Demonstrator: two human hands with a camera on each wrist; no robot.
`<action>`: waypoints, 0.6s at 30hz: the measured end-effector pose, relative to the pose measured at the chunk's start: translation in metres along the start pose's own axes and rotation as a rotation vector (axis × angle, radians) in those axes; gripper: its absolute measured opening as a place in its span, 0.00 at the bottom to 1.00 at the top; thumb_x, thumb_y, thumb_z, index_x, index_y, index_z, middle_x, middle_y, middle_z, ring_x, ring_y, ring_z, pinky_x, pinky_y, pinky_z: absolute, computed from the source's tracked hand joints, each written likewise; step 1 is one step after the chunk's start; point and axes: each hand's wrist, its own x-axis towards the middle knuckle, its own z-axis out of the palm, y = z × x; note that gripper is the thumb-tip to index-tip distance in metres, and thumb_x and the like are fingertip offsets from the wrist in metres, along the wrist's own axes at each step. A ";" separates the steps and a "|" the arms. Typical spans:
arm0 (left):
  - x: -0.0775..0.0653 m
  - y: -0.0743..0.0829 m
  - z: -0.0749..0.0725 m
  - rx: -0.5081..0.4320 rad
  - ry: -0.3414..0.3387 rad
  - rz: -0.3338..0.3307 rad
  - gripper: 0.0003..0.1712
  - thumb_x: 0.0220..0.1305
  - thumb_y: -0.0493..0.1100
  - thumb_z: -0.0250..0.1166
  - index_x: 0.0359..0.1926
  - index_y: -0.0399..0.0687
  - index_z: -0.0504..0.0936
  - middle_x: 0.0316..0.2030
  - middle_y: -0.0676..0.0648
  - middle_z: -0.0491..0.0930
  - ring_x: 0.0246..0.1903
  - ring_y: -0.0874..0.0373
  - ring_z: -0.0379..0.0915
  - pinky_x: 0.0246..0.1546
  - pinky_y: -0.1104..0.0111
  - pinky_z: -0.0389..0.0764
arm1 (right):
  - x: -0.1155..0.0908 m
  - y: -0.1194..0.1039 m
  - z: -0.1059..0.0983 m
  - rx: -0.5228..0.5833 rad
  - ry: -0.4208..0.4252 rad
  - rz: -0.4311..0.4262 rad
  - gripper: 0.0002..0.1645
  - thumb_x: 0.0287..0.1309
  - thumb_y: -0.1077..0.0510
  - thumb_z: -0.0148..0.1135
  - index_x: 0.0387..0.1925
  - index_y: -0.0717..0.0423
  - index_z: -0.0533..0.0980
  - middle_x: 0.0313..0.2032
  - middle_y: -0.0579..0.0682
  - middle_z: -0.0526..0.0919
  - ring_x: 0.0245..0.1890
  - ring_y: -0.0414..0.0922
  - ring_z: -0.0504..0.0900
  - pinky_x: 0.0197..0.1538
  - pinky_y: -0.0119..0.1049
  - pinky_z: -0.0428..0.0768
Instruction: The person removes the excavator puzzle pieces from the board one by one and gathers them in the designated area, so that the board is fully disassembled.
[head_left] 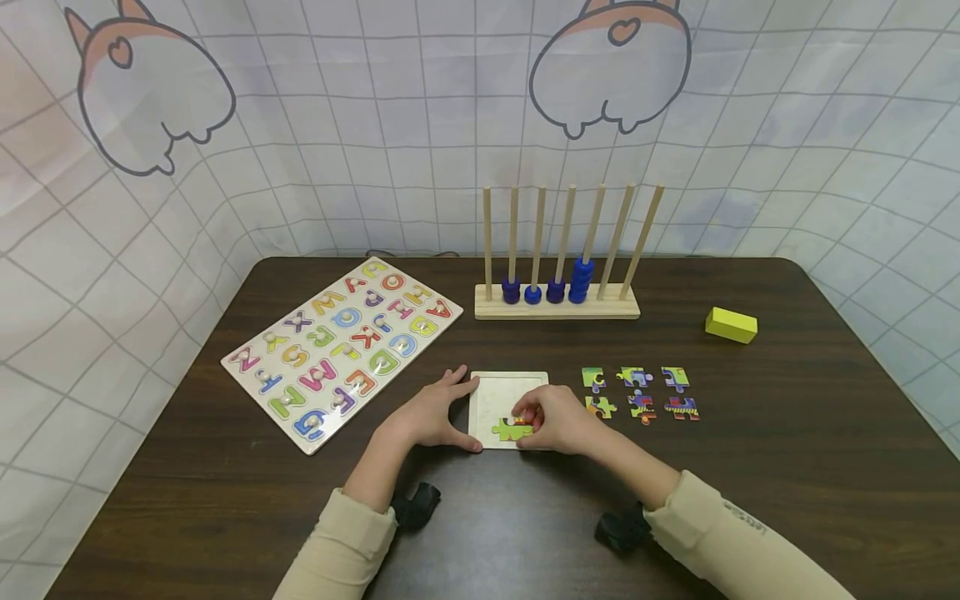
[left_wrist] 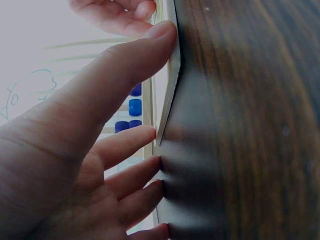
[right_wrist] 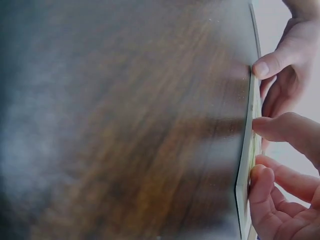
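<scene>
A shallow square wooden puzzle tray (head_left: pixel 495 392) lies flat on the table in the head view. My left hand (head_left: pixel 431 414) rests at its left side, fingers spread, thumb by the near corner and index finger by the far one. The left wrist view shows that thumb (left_wrist: pixel 160 37) against the tray's edge. Over the tray's near right part, my right hand (head_left: pixel 564 419) pinches a green jigsaw piece (head_left: pixel 510 430) with some red on it. Its fingertips hide part of the piece. In the right wrist view, the right hand's fingers (right_wrist: pixel 285 127) touch down at the tray.
Several loose jigsaw pieces (head_left: pixel 641 406) lie in two rows right of the tray. An alphabet peg board (head_left: pixel 258 364) lies at the left. Behind stands a wooden rack (head_left: pixel 555 310) of upright rods with blue beads. A yellow block (head_left: pixel 731 326) sits at the far right.
</scene>
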 end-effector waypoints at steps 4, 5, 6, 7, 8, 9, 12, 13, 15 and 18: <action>0.000 0.000 0.000 0.001 -0.001 0.001 0.54 0.40 0.54 0.76 0.67 0.48 0.60 0.70 0.45 0.47 0.68 0.47 0.37 0.62 0.51 0.53 | 0.000 -0.001 0.000 -0.006 -0.007 -0.003 0.15 0.34 0.62 0.75 0.29 0.61 0.80 0.20 0.46 0.75 0.19 0.35 0.70 0.24 0.27 0.72; 0.000 0.000 0.000 0.002 -0.001 0.000 0.54 0.40 0.54 0.76 0.67 0.48 0.60 0.70 0.45 0.47 0.68 0.47 0.37 0.62 0.51 0.53 | 0.000 -0.001 0.000 -0.007 -0.009 -0.004 0.15 0.34 0.62 0.75 0.29 0.61 0.80 0.20 0.46 0.75 0.19 0.35 0.70 0.25 0.27 0.72; 0.000 0.000 0.000 0.003 -0.002 0.001 0.54 0.40 0.54 0.76 0.67 0.48 0.60 0.70 0.45 0.47 0.68 0.47 0.37 0.62 0.51 0.53 | 0.000 -0.001 0.000 -0.008 -0.010 -0.006 0.15 0.34 0.62 0.75 0.29 0.61 0.80 0.20 0.46 0.75 0.19 0.35 0.70 0.25 0.26 0.72; 0.000 0.000 0.000 0.005 -0.003 0.000 0.54 0.40 0.54 0.75 0.68 0.48 0.60 0.70 0.45 0.47 0.68 0.47 0.37 0.62 0.51 0.53 | 0.000 -0.001 0.000 -0.007 -0.010 -0.006 0.15 0.35 0.62 0.75 0.29 0.61 0.80 0.20 0.46 0.75 0.19 0.35 0.70 0.25 0.26 0.72; 0.000 0.000 0.000 0.006 -0.003 0.000 0.54 0.40 0.54 0.75 0.68 0.48 0.60 0.70 0.45 0.46 0.68 0.47 0.37 0.62 0.51 0.53 | 0.000 -0.001 0.000 -0.008 -0.009 -0.005 0.15 0.35 0.62 0.75 0.29 0.61 0.80 0.21 0.46 0.75 0.19 0.35 0.70 0.25 0.26 0.72; 0.000 0.000 0.000 0.008 -0.003 -0.001 0.54 0.40 0.54 0.75 0.68 0.48 0.60 0.70 0.45 0.46 0.68 0.47 0.37 0.62 0.51 0.53 | 0.000 -0.002 0.000 -0.010 -0.008 -0.004 0.15 0.34 0.62 0.75 0.29 0.61 0.80 0.21 0.46 0.75 0.19 0.36 0.70 0.25 0.26 0.72; 0.000 0.000 0.000 0.013 -0.003 0.000 0.54 0.40 0.54 0.75 0.68 0.48 0.59 0.70 0.45 0.46 0.68 0.47 0.37 0.62 0.51 0.53 | 0.000 -0.003 0.000 -0.014 -0.004 0.005 0.16 0.34 0.62 0.76 0.29 0.61 0.80 0.22 0.47 0.74 0.20 0.36 0.70 0.25 0.27 0.72; 0.000 0.000 0.000 0.014 -0.003 0.001 0.54 0.40 0.54 0.75 0.68 0.48 0.59 0.70 0.45 0.46 0.68 0.47 0.37 0.62 0.51 0.53 | 0.000 -0.003 0.000 -0.014 -0.002 0.007 0.16 0.34 0.62 0.76 0.29 0.61 0.80 0.23 0.47 0.74 0.20 0.36 0.70 0.25 0.27 0.72; 0.000 0.000 0.000 0.016 -0.004 0.001 0.54 0.40 0.55 0.75 0.68 0.48 0.59 0.70 0.45 0.46 0.68 0.47 0.37 0.62 0.51 0.53 | 0.000 -0.004 0.000 -0.014 0.001 0.011 0.16 0.33 0.62 0.76 0.29 0.61 0.79 0.24 0.47 0.73 0.20 0.36 0.69 0.25 0.27 0.71; 0.000 0.000 0.000 0.016 -0.004 0.003 0.54 0.40 0.55 0.75 0.68 0.48 0.59 0.70 0.45 0.46 0.68 0.47 0.37 0.62 0.51 0.53 | -0.001 -0.004 0.000 -0.010 0.005 0.007 0.16 0.33 0.63 0.76 0.29 0.61 0.79 0.24 0.48 0.74 0.20 0.36 0.70 0.25 0.27 0.71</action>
